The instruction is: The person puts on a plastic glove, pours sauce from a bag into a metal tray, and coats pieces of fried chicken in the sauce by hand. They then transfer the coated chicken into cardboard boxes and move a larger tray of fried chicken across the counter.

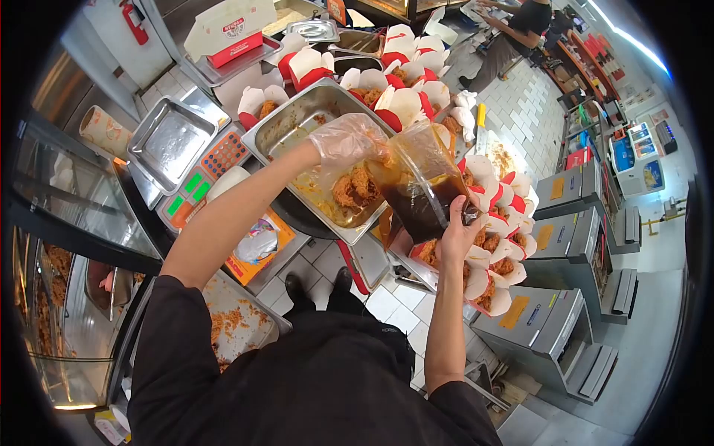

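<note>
A clear plastic container of dark brown sauce (424, 197) is held tilted over the right edge of a steel pan (262, 139). My left hand (348, 141), in a thin clear glove, has its fingers closed at the container's upper left edge; the fingertips are partly hidden. My bare right hand (457, 236) grips the container's lower right side, thumb on top. In the pan lies a piece of fried chicken (355, 187), with yellowish sauce smeared on the bottom around it. Red and white cartons (487, 286) with fried chicken crowd the pan's right side.
More cartons (401, 108) stand behind the pan. To the left are a scale (197, 182) with green displays and an empty steel tray (175, 141). A glass display case (82, 193) borders the left. Another person (513, 30) stands at the back. Grey machines (535, 320) line the right.
</note>
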The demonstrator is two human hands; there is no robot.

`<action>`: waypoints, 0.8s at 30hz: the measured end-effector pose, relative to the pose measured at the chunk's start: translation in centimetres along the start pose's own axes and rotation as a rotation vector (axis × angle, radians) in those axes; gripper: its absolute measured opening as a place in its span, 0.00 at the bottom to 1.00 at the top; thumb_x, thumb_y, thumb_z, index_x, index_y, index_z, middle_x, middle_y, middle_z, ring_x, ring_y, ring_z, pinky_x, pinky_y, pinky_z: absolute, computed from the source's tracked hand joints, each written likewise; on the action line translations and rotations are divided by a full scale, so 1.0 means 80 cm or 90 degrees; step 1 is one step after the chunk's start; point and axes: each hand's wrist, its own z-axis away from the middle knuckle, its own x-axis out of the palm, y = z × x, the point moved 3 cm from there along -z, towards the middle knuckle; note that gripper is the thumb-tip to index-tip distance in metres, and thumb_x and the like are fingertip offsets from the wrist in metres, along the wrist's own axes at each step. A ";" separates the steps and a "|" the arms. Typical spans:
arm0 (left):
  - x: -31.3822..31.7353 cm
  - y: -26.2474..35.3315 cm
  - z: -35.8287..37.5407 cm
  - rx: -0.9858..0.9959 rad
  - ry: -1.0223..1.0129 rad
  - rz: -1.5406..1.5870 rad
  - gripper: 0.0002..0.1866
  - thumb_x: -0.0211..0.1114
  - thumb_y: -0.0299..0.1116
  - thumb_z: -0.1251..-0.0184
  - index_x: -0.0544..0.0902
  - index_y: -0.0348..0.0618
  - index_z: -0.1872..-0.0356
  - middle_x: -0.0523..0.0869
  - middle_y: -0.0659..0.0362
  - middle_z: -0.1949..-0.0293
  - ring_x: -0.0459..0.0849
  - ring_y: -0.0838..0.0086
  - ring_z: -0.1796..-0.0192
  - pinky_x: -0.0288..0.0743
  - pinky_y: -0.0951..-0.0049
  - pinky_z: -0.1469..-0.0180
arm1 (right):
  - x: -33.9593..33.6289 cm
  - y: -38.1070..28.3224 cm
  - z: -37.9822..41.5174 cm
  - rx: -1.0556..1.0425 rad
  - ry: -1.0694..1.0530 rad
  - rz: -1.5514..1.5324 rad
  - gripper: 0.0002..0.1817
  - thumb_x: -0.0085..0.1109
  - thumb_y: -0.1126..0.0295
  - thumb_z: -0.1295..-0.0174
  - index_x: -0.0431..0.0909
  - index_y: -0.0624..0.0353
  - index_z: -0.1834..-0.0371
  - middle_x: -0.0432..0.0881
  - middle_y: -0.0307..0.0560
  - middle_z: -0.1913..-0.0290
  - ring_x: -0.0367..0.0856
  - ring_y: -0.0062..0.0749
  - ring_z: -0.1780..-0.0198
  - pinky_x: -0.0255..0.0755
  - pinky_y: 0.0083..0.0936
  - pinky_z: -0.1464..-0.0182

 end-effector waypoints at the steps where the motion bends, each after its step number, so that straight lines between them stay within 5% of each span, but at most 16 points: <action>1: 0.003 -0.003 0.001 -0.001 -0.001 0.003 0.13 0.57 0.41 0.33 0.87 0.47 0.62 0.87 0.56 0.59 0.81 0.57 0.53 0.73 0.62 0.45 | -0.002 0.003 -0.001 0.004 -0.002 0.039 0.15 0.59 0.63 0.28 0.76 0.62 0.47 0.78 0.39 0.52 0.73 0.21 0.51 0.66 0.21 0.44; 13: 0.006 -0.014 0.015 0.004 -0.036 -0.035 0.14 0.55 0.41 0.30 0.87 0.48 0.61 0.88 0.57 0.58 0.80 0.57 0.55 0.72 0.60 0.45 | 0.011 -0.011 0.003 -0.013 -0.026 0.057 0.15 0.59 0.63 0.29 0.78 0.64 0.49 0.80 0.39 0.56 0.75 0.20 0.54 0.68 0.20 0.47; 15: 0.005 -0.011 0.015 0.080 -0.012 -0.070 0.13 0.56 0.41 0.32 0.87 0.48 0.62 0.87 0.57 0.59 0.81 0.56 0.56 0.73 0.60 0.47 | 0.012 -0.011 0.004 -0.009 -0.027 0.058 0.15 0.59 0.63 0.29 0.78 0.63 0.49 0.80 0.38 0.57 0.75 0.20 0.55 0.68 0.20 0.48; 18: 0.000 -0.007 0.016 -0.014 -0.037 -0.024 0.12 0.57 0.39 0.34 0.86 0.47 0.64 0.87 0.56 0.60 0.81 0.55 0.57 0.74 0.60 0.48 | 0.016 -0.016 0.005 -0.041 -0.036 0.062 0.15 0.59 0.63 0.29 0.78 0.63 0.49 0.81 0.38 0.59 0.75 0.19 0.57 0.68 0.19 0.50; 21: 0.010 -0.016 0.014 0.065 -0.007 -0.086 0.12 0.58 0.39 0.34 0.87 0.47 0.63 0.87 0.56 0.59 0.81 0.56 0.55 0.74 0.59 0.47 | 0.014 -0.014 0.001 -0.027 -0.006 0.101 0.14 0.60 0.65 0.29 0.79 0.63 0.49 0.81 0.37 0.60 0.75 0.18 0.58 0.69 0.17 0.52; 24: 0.008 -0.021 0.014 0.006 -0.003 -0.057 0.12 0.58 0.39 0.33 0.88 0.48 0.60 0.88 0.56 0.58 0.81 0.57 0.53 0.73 0.59 0.46 | 0.019 -0.017 0.000 -0.034 -0.021 0.071 0.12 0.60 0.65 0.29 0.79 0.63 0.51 0.80 0.36 0.62 0.73 0.16 0.59 0.68 0.16 0.54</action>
